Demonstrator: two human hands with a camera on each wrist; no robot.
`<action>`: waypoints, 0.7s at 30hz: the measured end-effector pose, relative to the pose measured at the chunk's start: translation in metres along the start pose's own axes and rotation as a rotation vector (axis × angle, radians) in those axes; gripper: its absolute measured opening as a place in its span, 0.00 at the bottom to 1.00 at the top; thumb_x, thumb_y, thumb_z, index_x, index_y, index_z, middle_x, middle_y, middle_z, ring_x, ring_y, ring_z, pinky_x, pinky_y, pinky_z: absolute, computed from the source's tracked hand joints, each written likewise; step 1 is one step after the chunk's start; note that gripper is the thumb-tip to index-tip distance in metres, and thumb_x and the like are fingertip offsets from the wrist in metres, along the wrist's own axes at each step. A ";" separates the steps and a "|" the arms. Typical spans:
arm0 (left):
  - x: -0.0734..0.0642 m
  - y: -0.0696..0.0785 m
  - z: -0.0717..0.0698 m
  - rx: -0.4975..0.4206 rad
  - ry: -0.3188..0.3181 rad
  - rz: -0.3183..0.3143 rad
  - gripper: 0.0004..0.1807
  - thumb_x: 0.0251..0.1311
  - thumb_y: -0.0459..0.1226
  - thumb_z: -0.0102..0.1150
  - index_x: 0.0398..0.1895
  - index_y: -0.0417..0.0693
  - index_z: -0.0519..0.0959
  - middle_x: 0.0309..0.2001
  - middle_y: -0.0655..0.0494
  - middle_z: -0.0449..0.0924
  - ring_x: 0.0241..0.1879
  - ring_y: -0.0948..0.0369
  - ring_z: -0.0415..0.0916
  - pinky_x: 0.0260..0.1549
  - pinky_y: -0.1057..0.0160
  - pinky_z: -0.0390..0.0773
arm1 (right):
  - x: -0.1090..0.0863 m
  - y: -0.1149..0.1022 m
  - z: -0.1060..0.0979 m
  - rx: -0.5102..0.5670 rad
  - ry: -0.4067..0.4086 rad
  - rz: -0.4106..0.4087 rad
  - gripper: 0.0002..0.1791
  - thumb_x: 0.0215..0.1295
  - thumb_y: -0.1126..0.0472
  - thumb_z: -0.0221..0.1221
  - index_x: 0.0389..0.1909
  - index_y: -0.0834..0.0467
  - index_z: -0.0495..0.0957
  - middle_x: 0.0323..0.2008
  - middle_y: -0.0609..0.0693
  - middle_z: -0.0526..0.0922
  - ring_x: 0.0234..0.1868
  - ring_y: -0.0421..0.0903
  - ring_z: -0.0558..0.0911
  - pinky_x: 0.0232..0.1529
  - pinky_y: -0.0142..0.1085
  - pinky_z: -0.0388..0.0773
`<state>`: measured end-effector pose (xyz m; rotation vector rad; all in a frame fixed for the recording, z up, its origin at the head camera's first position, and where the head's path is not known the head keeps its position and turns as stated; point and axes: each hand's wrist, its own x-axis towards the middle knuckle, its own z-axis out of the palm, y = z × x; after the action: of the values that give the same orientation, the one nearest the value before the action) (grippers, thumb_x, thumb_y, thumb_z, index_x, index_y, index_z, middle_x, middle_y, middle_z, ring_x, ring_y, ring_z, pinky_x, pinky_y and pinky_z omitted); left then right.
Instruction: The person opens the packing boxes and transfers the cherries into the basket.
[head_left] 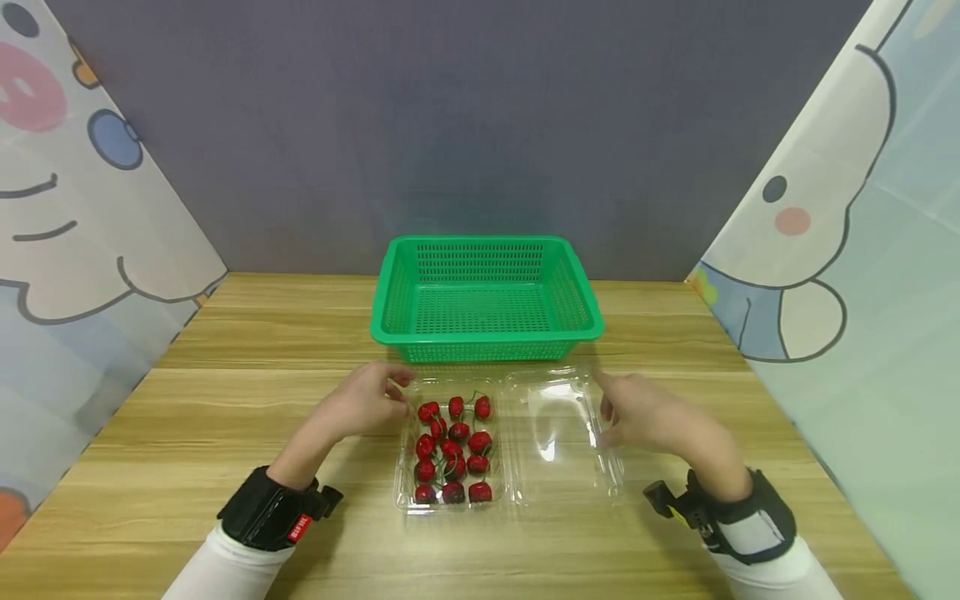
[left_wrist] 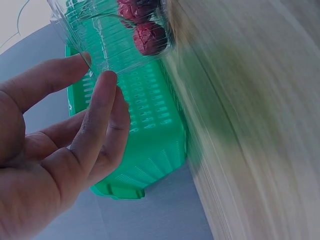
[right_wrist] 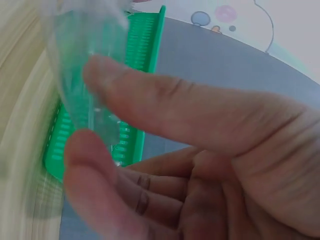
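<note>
Head view: both hands at open clear clamshell, cherries point(head_left: 452, 448) in left half

Nearest: white sleeves point(head_left: 232, 567), black wrist straps point(head_left: 258, 510), left one with a red tag. Next, left hand point(head_left: 371, 396) at the far left corner of the clear tray point(head_left: 450, 507); grip clamped on the tray's edge, thumb and forefinger either side, other fingers bent below per left wrist view. Right hand point(head_left: 641, 408) at the outer edge of the clear lid point(head_left: 558, 467); grip pinching that edge between thumb and forefinger, blurred in right wrist view. Tray sits on the wood-grain bench point(head_left: 225, 375) between the hands, lid alongside to its right. Cherries are red, some darker, several with green stems, spread in loose rows, all inside the tray. Just beyond tray and lid: green slotted basket point(head_left: 487, 338), upright, nothing visible inside. Farthest: dark grey backdrop point(head_left: 480, 125), flanked by cartoon-print panels point(head_left: 75, 208), pale figures with pink and blue spots.
</note>
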<state>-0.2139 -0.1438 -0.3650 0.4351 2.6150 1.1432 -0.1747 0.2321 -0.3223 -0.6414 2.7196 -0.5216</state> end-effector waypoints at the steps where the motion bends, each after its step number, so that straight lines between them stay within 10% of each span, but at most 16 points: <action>1: 0.000 0.000 0.000 -0.003 -0.002 -0.002 0.28 0.52 0.27 0.67 0.59 0.31 0.74 0.52 0.43 0.76 0.45 0.51 0.80 0.36 0.65 0.79 | 0.001 -0.001 0.001 -0.014 -0.009 0.019 0.52 0.50 0.65 0.72 0.72 0.71 0.52 0.28 0.45 0.75 0.29 0.41 0.74 0.31 0.30 0.72; 9: -0.001 0.002 -0.001 0.002 0.000 -0.004 0.28 0.52 0.28 0.68 0.59 0.31 0.74 0.52 0.43 0.76 0.45 0.52 0.80 0.36 0.64 0.79 | 0.009 -0.002 0.018 -0.086 -0.064 0.105 0.50 0.50 0.64 0.73 0.69 0.76 0.54 0.24 0.45 0.70 0.26 0.41 0.69 0.27 0.31 0.68; 21: 0.000 0.001 0.002 0.036 0.014 0.015 0.27 0.54 0.28 0.66 0.58 0.30 0.74 0.53 0.41 0.76 0.45 0.51 0.80 0.36 0.64 0.79 | 0.017 -0.001 0.040 -0.106 -0.136 0.145 0.54 0.53 0.63 0.72 0.70 0.81 0.47 0.42 0.58 0.79 0.44 0.51 0.79 0.48 0.43 0.74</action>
<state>-0.2135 -0.1419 -0.3658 0.4568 2.6526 1.1088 -0.1750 0.2123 -0.3611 -0.4816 2.6519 -0.2902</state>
